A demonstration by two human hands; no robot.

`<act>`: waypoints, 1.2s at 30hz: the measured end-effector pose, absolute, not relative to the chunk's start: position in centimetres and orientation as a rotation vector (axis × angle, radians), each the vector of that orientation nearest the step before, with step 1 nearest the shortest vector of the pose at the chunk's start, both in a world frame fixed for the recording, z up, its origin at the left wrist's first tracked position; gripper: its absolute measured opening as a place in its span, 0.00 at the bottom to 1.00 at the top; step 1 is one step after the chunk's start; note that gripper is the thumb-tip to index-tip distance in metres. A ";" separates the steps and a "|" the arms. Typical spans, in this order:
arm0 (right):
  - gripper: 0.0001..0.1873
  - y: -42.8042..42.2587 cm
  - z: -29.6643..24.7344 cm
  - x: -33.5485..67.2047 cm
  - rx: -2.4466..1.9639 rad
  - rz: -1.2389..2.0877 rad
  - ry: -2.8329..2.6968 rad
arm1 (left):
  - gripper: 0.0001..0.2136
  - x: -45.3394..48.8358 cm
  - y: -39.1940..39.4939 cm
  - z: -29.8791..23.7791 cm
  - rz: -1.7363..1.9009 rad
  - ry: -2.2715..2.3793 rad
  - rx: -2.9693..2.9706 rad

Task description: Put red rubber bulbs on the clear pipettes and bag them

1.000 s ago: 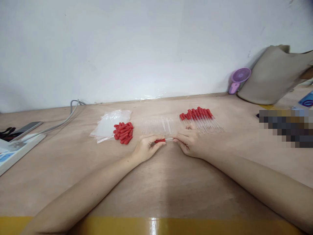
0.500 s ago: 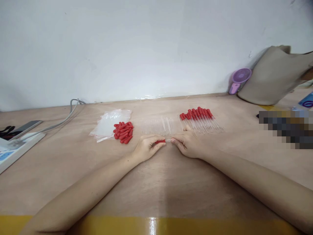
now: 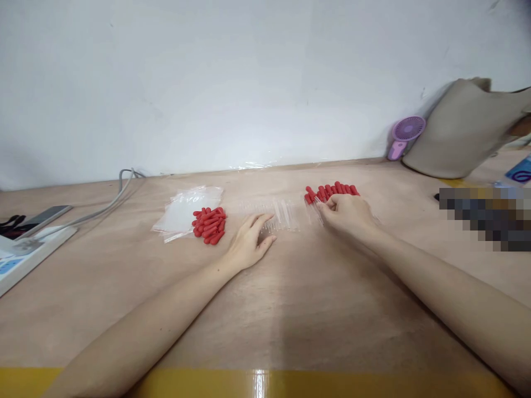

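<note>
My left hand [image 3: 251,243] rests on the table with thumb and fingers apart and nothing between them. Just beyond its fingertips lies a spread of clear glass tubes [image 3: 284,214]. To its left is a heap of red rubber bulbs [image 3: 209,224]. My right hand [image 3: 348,214] pinches the clear stem of a dropper [image 3: 310,191], whose red bulb points up and left over the row's left end. Partly hidden behind that hand is the row of red-bulbed droppers [image 3: 338,188], their stems mostly covered.
Clear zip bags [image 3: 182,213] lie under and beside the bulb heap. A power strip [image 3: 45,243] with a grey cable [image 3: 112,200] and a phone [image 3: 50,212] are at the left. At the back right a purple fan [image 3: 409,130] leans by a beige bag [image 3: 456,132].
My right hand has moved right and away from me, carrying the dropper from between both hands to the row. My left hand has let go of the red bulb and opened.
</note>
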State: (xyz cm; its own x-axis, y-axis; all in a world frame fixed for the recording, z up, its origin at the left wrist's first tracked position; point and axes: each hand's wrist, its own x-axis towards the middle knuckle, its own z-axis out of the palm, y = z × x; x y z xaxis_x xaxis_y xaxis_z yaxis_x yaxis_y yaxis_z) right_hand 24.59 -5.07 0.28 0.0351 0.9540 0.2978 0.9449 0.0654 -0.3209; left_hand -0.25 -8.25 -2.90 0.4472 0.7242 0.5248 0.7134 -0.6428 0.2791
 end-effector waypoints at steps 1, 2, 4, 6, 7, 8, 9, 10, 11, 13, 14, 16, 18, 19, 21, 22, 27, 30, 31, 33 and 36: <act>0.19 -4.7 -0.1 24.7 -1.926 -0.004 -1.899 | 0.20 -0.2 -8.3 -2.9 0.970 1.312 2.660; 0.19 -4.4 -0.4 24.7 -1.949 -0.032 -1.904 | 0.19 -0.1 -8.3 -2.9 0.966 1.307 2.661; 0.20 -4.0 -1.1 24.6 -1.960 -0.084 -1.938 | 0.18 0.0 -8.3 -2.9 0.954 1.303 2.661; 0.20 -3.7 -1.6 24.5 -1.963 -0.137 -1.983 | 0.18 0.0 -8.3 -2.9 0.939 1.302 2.657; 0.20 -3.6 -1.7 24.4 -1.966 -0.161 -2.000 | 0.17 0.0 -8.3 -2.9 0.934 1.299 2.656; 0.21 -3.5 -1.8 24.4 -1.967 -0.181 -2.013 | 0.17 0.0 -8.3 -2.9 0.931 1.296 2.654; 0.21 -3.5 -1.9 24.4 -1.961 -0.195 -2.023 | 0.17 0.0 -8.2 -2.9 0.932 1.294 2.651; 0.21 -3.5 -1.9 24.4 -1.950 -0.200 -2.029 | 0.17 0.0 -8.2 -2.8 0.933 1.295 2.649; 0.21 -3.5 -1.9 24.4 -1.934 -0.200 -2.027 | 0.17 0.0 -8.2 -2.9 0.933 1.297 2.647; 0.22 -3.6 -1.9 24.3 -1.888 -0.186 -2.013 | 0.16 -0.1 -8.2 -2.9 0.940 1.302 2.647; 0.21 -3.7 -2.0 24.2 -1.864 -0.174 -2.007 | 0.16 0.0 -8.2 -2.9 0.942 1.305 2.647; 0.20 -3.8 -1.9 23.8 -1.837 -0.152 -1.999 | 0.16 0.0 -8.2 -2.9 0.948 1.305 2.643; 0.19 -3.8 -1.9 23.2 -1.827 -0.141 -2.016 | 0.16 0.0 -8.3 -2.9 0.946 1.302 2.639; 0.19 -3.7 -1.8 22.9 -1.830 -0.141 -2.035 | 0.16 0.0 -8.3 -2.9 0.939 1.300 2.639; 0.18 -3.4 -1.6 22.2 -1.852 -0.145 -2.093 | 0.15 -0.1 -8.2 -2.9 0.924 1.300 2.640; 0.17 -3.2 -1.5 21.9 -1.872 -0.145 -2.130 | 0.15 -0.1 -8.2 -2.9 0.917 1.300 2.642; 0.11 -2.1 -0.9 20.4 -2.015 -0.088 -2.204 | 0.14 -0.2 -8.2 -3.0 0.926 1.281 2.643; 0.09 -1.9 -1.0 19.9 -2.048 -0.062 -2.209 | 0.13 -0.1 -8.3 -3.2 0.943 1.271 2.653; 0.09 -2.1 -1.1 19.8 -2.045 -0.083 -2.205 | 0.13 0.0 -8.3 -3.2 0.959 1.276 2.658; 0.10 -2.6 -1.3 19.7 -2.004 -0.181 -2.182 | 0.10 -0.2 -8.3 -2.8 1.032 1.317 2.660; 0.13 -3.9 -1.5 20.3 -1.851 -0.335 -2.164 | 0.07 -1.4 -7.8 -0.8 1.169 1.477 2.622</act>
State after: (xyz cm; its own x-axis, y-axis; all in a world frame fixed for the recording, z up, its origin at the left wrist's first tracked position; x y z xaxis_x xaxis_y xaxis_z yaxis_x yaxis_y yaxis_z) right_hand 20.30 -3.90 -1.54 -0.1450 0.9245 0.3526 0.9878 0.1556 -0.0017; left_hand -1.37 -7.78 -0.83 0.3204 0.7103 0.6268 0.7730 -0.5785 0.2604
